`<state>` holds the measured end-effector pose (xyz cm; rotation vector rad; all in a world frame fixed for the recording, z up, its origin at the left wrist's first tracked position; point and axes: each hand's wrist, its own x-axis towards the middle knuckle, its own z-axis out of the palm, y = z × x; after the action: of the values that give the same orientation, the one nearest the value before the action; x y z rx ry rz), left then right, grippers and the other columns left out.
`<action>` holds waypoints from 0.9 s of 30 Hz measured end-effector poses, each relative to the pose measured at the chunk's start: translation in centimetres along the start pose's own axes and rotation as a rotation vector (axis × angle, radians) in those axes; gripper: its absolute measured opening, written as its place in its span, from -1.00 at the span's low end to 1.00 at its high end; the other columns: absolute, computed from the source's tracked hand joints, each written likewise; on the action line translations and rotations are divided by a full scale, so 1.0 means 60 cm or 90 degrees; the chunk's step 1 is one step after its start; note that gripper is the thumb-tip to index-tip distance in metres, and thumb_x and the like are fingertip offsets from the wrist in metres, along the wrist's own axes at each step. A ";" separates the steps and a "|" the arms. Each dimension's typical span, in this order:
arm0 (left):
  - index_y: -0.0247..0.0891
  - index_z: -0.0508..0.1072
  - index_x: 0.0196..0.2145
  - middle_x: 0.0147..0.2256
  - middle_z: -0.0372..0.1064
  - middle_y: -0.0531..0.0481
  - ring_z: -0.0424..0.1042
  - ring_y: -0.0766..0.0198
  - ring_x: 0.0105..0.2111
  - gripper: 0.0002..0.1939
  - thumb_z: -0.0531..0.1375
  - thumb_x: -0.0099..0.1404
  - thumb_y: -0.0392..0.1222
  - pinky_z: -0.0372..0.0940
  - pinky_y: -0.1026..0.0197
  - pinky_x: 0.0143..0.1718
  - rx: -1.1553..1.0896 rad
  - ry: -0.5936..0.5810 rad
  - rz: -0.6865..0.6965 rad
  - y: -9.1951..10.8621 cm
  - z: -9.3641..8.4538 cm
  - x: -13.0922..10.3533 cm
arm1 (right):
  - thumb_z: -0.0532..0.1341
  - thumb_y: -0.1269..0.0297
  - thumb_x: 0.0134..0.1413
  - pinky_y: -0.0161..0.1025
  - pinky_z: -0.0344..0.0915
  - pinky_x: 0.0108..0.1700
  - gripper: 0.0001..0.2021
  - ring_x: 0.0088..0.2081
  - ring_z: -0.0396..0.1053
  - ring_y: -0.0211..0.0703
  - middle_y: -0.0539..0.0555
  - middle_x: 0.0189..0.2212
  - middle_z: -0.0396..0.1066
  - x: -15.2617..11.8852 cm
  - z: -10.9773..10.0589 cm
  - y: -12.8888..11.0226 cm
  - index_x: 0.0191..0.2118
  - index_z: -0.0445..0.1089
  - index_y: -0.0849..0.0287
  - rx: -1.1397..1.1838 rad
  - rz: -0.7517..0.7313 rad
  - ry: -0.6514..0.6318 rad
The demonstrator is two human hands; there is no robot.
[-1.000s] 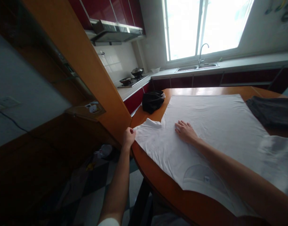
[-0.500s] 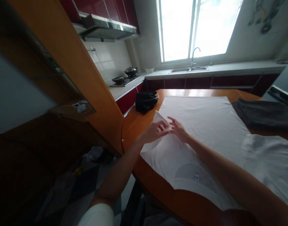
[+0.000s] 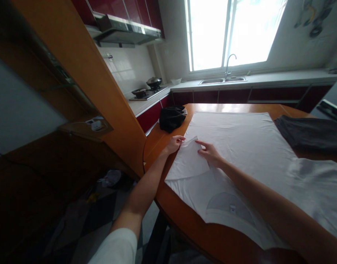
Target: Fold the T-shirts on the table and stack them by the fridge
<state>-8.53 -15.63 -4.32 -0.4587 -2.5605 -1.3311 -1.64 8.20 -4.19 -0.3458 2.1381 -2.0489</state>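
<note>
A white T-shirt (image 3: 237, 139) lies spread on the wooden table, its neckline and small label towards me. The sleeve (image 3: 192, 161) on the left is folded inwards over the shirt body. At the shirt's left edge, my left hand (image 3: 174, 144) has its fingers closed on the fabric by the fold. My right hand (image 3: 210, 153) rests at the other side of the folded sleeve, index finger and thumb apart and touching the cloth near its upper corner.
A black cloth item (image 3: 171, 119) sits at the table's left far edge. Dark folded trousers (image 3: 308, 134) lie on the right. Beyond the wooden table (image 3: 234, 107) are a counter with a sink (image 3: 212, 81) and a stove with pans (image 3: 154, 82).
My left hand has moved left and slightly away from me, apart from my right hand. The raised sleeve fabric now lies flatter, folded inwards. My right hand has shifted only slightly.
</note>
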 end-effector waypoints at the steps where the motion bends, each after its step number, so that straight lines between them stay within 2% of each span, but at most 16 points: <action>1: -0.28 0.62 -0.23 -0.20 0.61 -0.10 0.55 0.20 -0.22 -0.81 0.21 0.24 -0.32 0.42 0.19 -0.10 0.003 -0.016 0.006 -0.005 0.001 -0.003 | 0.18 0.42 -0.17 -0.32 0.36 -0.37 -0.24 -0.44 0.44 -0.21 0.05 -0.34 0.58 -0.003 0.001 -0.003 0.29 0.33 0.24 0.024 0.009 -0.005; 4: -0.28 0.61 -0.14 -0.17 0.59 -0.11 0.55 0.18 -0.19 -0.78 0.23 0.29 -0.22 0.42 0.18 -0.11 0.028 -0.052 0.030 -0.016 0.004 -0.005 | 0.17 0.42 -0.23 -0.35 0.31 -0.46 -0.18 -0.53 0.37 -0.26 0.01 -0.38 0.57 -0.005 0.002 -0.011 0.31 0.30 0.21 0.086 0.005 -0.001; 7: -0.28 0.61 -0.15 -0.18 0.55 -0.11 0.52 0.17 -0.20 -0.78 0.29 0.25 -0.20 0.41 0.16 -0.09 0.084 -0.053 0.063 -0.021 0.010 -0.004 | 0.17 0.40 -0.25 -0.34 0.29 -0.47 -0.19 -0.52 0.36 -0.25 0.04 -0.32 0.58 -0.002 -0.002 -0.011 0.29 0.34 0.23 0.092 0.004 0.012; 10: -0.26 0.63 -0.20 -0.23 0.54 -0.08 0.50 0.19 -0.26 -0.79 0.35 0.16 -0.25 0.39 0.14 -0.06 0.132 -0.031 0.079 -0.022 0.017 -0.003 | 0.17 0.39 -0.23 -0.36 0.22 -0.50 -0.29 -0.54 0.30 -0.27 0.07 -0.36 0.57 0.004 -0.010 0.001 0.18 0.45 0.29 -0.038 -0.005 0.074; 13: -0.28 0.61 -0.18 -0.20 0.56 -0.11 0.52 0.20 -0.23 -0.83 0.24 0.30 -0.26 0.39 0.17 -0.08 0.113 0.004 0.060 -0.023 0.015 -0.001 | 0.16 0.42 -0.23 -0.36 0.19 -0.49 -0.42 -0.56 0.26 -0.28 0.09 -0.42 0.56 0.007 -0.022 0.019 0.01 0.56 0.32 -0.189 -0.032 0.128; 16: -0.32 0.57 -0.10 -0.16 0.57 -0.15 0.53 0.21 -0.19 -0.74 0.09 0.41 -0.29 0.38 0.19 -0.09 0.098 0.052 0.042 -0.028 0.008 0.002 | 0.14 0.45 -0.23 -0.36 0.16 -0.49 -0.46 -0.59 0.20 -0.30 0.02 -0.53 0.50 0.010 -0.031 0.033 -0.04 0.59 0.28 -0.258 -0.052 0.122; 19: -0.31 0.57 -0.11 -0.18 0.58 -0.11 0.52 0.23 -0.25 -0.78 0.16 0.37 -0.28 0.38 0.22 -0.15 0.094 0.060 0.032 -0.032 0.003 0.003 | 0.14 0.46 -0.22 -0.36 0.15 -0.50 -0.48 -0.61 0.19 -0.29 -0.03 -0.60 0.45 0.012 -0.032 0.037 -0.06 0.60 0.24 -0.274 -0.058 0.124; 22: -0.29 0.58 -0.16 -0.22 0.59 -0.06 0.49 0.26 -0.33 -0.82 0.27 0.28 -0.26 0.39 0.25 -0.21 0.096 0.033 0.032 -0.032 0.005 -0.001 | 0.15 0.42 -0.21 -0.34 0.24 -0.45 -0.54 -0.52 0.33 -0.25 0.06 -0.43 0.56 0.013 -0.026 0.033 -0.12 0.61 0.23 -0.216 -0.098 0.139; 25: -0.28 0.59 -0.16 -0.26 0.58 -0.03 0.47 0.30 -0.38 -0.79 0.32 0.22 -0.26 0.39 0.26 -0.24 0.107 0.003 0.034 -0.030 0.009 -0.004 | 0.14 0.38 -0.18 -0.30 0.37 -0.27 -0.57 -0.25 0.49 -0.16 0.14 -0.12 0.59 0.014 -0.019 0.025 -0.14 0.60 0.20 -0.092 -0.181 0.146; 27: -0.27 0.59 -0.16 -0.26 0.57 -0.02 0.46 0.31 -0.39 -0.79 0.33 0.21 -0.26 0.39 0.27 -0.25 0.118 -0.011 0.040 -0.028 0.011 -0.006 | 0.14 0.37 -0.17 -0.28 0.40 -0.19 -0.59 -0.11 0.50 -0.11 0.15 -0.03 0.55 0.013 -0.017 0.020 -0.15 0.59 0.19 -0.047 -0.218 0.152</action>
<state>-8.85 -16.05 -6.08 -0.5110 -2.6282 -1.0619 -2.72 9.04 -5.29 -0.5360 2.4445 -2.2972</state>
